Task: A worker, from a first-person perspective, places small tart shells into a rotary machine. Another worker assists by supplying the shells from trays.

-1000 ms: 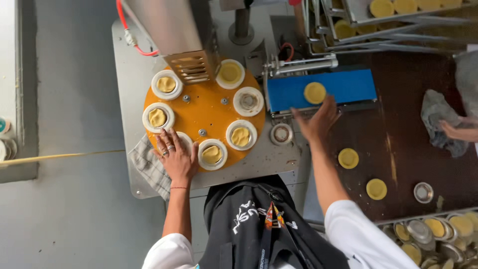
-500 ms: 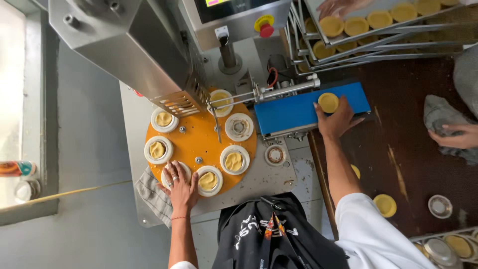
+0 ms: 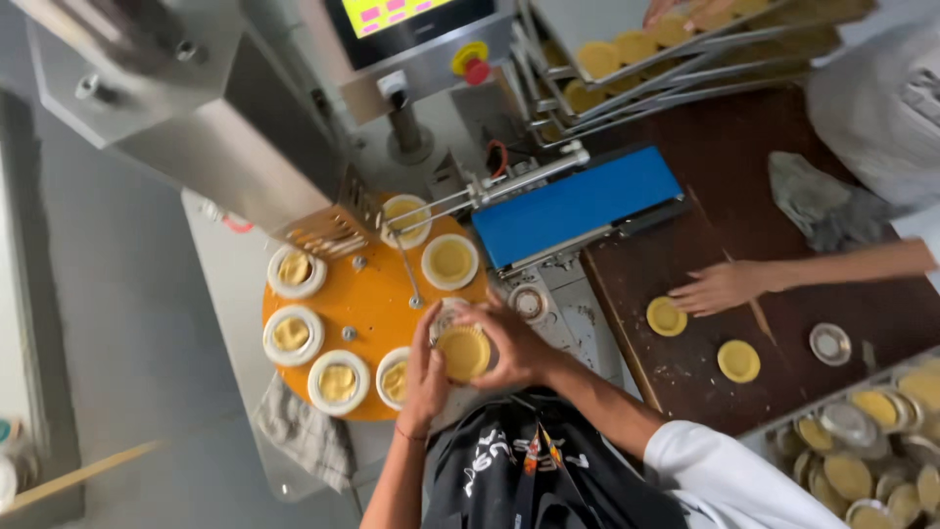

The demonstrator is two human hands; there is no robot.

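Left hand: cups the tart from the left, at the orange turntable's near edge.
Right hand: grips the tart's right side.
Tart: over the turntable's rim, between both hands.

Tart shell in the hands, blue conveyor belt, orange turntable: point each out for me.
tart shell (image 3: 462,352), head view, middle of its yellow pastry face.
blue conveyor belt (image 3: 578,204), head view, middle of the bare blue surface.
orange turntable (image 3: 367,304), head view, bare orange patch between the cups.

Both hands together, fingers curled
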